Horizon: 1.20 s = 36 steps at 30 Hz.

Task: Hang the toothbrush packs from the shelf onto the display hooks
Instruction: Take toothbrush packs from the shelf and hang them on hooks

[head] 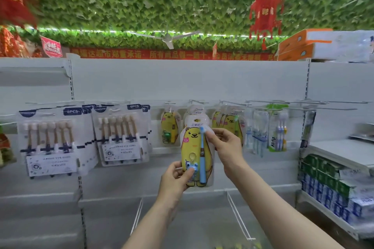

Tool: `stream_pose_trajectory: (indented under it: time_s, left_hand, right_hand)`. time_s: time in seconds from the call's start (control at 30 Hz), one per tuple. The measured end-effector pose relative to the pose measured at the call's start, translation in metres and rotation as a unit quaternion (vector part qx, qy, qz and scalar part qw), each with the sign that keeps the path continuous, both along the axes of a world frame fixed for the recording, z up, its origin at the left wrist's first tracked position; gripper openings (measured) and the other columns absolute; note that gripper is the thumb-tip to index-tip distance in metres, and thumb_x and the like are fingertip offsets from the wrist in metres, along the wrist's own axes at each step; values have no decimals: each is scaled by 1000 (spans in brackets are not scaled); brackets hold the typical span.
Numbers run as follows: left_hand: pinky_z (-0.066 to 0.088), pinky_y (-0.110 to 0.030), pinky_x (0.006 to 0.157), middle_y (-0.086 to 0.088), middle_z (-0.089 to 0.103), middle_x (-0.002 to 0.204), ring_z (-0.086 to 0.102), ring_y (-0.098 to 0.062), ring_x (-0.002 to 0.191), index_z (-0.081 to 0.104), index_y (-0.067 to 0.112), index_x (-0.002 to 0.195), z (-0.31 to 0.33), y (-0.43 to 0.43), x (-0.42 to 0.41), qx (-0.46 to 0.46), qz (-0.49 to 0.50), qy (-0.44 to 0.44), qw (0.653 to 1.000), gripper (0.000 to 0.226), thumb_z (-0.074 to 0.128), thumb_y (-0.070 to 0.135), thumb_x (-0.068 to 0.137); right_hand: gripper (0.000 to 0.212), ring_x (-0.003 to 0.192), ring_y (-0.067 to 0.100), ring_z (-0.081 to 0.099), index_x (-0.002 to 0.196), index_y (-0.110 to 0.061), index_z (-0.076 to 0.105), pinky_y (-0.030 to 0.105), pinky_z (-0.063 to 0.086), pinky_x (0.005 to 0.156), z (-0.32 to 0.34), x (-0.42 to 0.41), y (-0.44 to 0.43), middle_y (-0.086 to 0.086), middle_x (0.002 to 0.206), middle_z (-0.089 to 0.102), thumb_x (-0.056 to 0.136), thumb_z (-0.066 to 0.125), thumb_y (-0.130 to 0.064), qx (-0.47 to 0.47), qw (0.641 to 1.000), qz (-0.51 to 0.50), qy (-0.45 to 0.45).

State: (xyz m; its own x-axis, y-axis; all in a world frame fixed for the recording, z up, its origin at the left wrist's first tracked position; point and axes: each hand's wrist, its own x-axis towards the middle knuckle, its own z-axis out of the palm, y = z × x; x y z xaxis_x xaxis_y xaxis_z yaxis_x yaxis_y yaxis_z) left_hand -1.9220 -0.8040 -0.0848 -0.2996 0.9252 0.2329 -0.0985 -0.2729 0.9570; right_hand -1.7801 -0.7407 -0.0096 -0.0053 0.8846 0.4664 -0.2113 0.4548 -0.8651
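Head view: the left hand (176, 180) pinches the bottom of the yellow bear toothbrush pack (195, 153) and the right hand (224, 143) holds its top side, so it stands upright just under a wire hook (195, 101) (I cannot tell if its hole is on). If the hole misses the hook tip, the pack could slip and fall, or bump the hanging bear packs (230, 125) beside it.

A shop: white retail shelving (188, 79) with display hooks (283, 105) of packaged toothbrushes (119, 133), stacked toothpaste boxes (327, 186), red promotional banner (170, 54).
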Motion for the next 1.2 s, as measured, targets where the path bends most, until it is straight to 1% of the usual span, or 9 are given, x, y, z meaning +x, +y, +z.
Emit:
stream_pose_trajectory:
  time_s: [0.1,0.27,0.4,0.53,0.67,0.87,0.93,1.1,1.2]
  left_hand:
    - [58,-44,88,-3,77,95,73,-22,92,62,14,111,0,10,-10,16,29,-3,999,26,73,16,88]
    - [58,-35,80,-7,77,97,73,-21,89,62,15,108,-1,22,-30,50,69,-22,996,24,72,10,87]
    - [57,-41,83,-10,76,95,72,-25,88,61,13,109,-6,29,-34,56,81,-25,995,25,72,9,87]
    - [56,-44,87,-7,77,94,73,-26,91,61,15,110,-8,31,-32,52,82,-21,995,26,73,12,87]
    - [56,-49,92,-8,77,94,73,-27,94,61,14,112,-11,32,-28,38,70,-21,997,27,72,11,87]
    - [55,-49,88,-9,77,88,72,-32,92,62,12,109,-25,39,-21,7,50,-25,998,24,71,7,87]
    - [54,-52,89,-12,77,89,71,-36,93,62,9,108,-33,41,-19,-9,44,-32,998,24,72,6,87]
    - [52,-58,94,-16,76,92,71,-37,94,61,5,109,-48,42,-15,-41,32,-42,998,26,73,6,86]
    - [52,-57,95,-15,76,92,70,-36,93,61,5,108,-51,41,-14,-48,25,-43,998,25,72,5,86]
  right_hand:
    - [21,77,5,69,100,-12,73,16,53,64,3,-12,10,3,91,75,85,78,-27,17,1000,20,-7]
    - [16,75,4,67,98,-14,73,16,53,64,10,-36,21,6,90,75,86,77,-25,38,998,51,-7]
    - [20,74,4,67,101,-10,73,15,51,62,8,-44,29,7,91,74,87,76,-24,35,997,62,-14]
    - [23,75,6,68,104,-9,73,17,52,62,5,-44,35,10,93,74,87,76,-24,24,997,75,-13]
    - [20,79,12,70,101,-9,74,22,56,65,1,-41,38,12,93,75,86,77,-22,17,997,76,-8]
    - [14,75,8,69,94,-12,74,19,56,66,-17,-27,43,9,89,75,85,78,-22,-10,998,57,-4]
    - [13,78,12,70,93,-12,73,22,58,68,-25,-25,44,9,89,75,85,78,-21,-23,998,53,-4]
    - [16,80,15,71,95,-9,72,26,61,72,-39,-21,44,15,92,75,86,78,-20,-44,998,45,-18]
    - [15,84,20,71,94,-10,73,28,61,74,-44,-19,44,15,93,74,85,78,-21,-49,998,37,-23]
